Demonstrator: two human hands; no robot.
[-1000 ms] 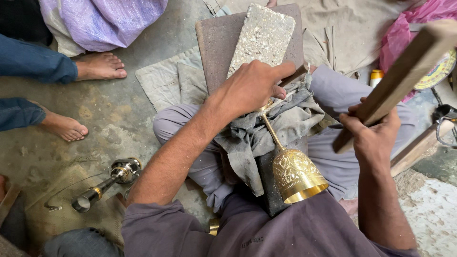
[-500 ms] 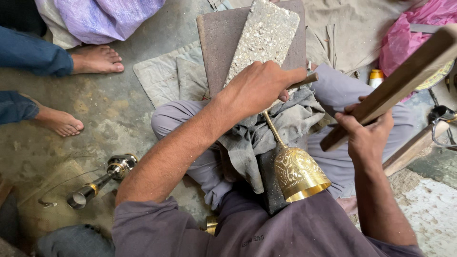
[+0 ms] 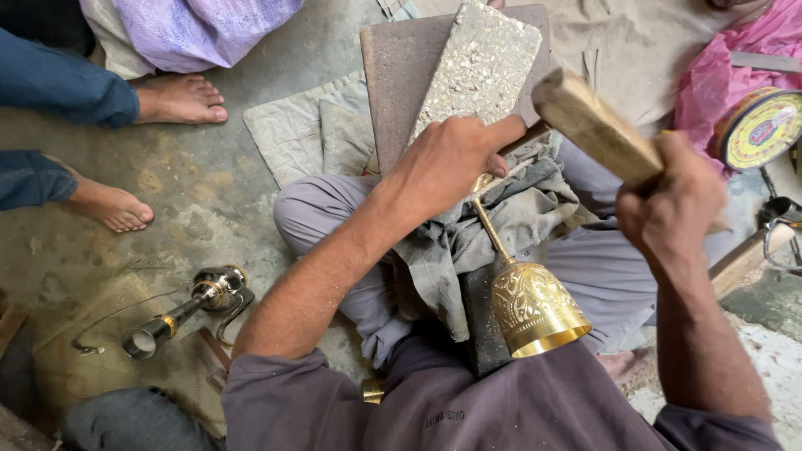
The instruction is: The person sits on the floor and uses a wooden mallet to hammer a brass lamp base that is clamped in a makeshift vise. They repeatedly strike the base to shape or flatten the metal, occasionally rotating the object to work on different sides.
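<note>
My left hand (image 3: 451,159) is closed around the top of a thin brass stem. Below it the stem ends in an engraved brass cup (image 3: 535,307), mouth toward my lap, lying on a grey cloth (image 3: 468,242) over my crossed legs. In my right hand (image 3: 672,205) I grip a wooden stick (image 3: 595,125), raised above my right knee with its thick end pointing up and left toward the stem. A rough stone slab (image 3: 480,71) rests on a dark board (image 3: 397,75) just beyond my left hand.
Another person's two bare feet (image 3: 180,98) and blue trouser legs are at the upper left. A small metal burner (image 3: 188,305) lies on the concrete floor at lower left. A round tin (image 3: 760,125) and pink cloth (image 3: 710,75) sit at upper right.
My right hand has swung the wooden stick inward and down toward the brass stem. My left hand has stayed on the stem.
</note>
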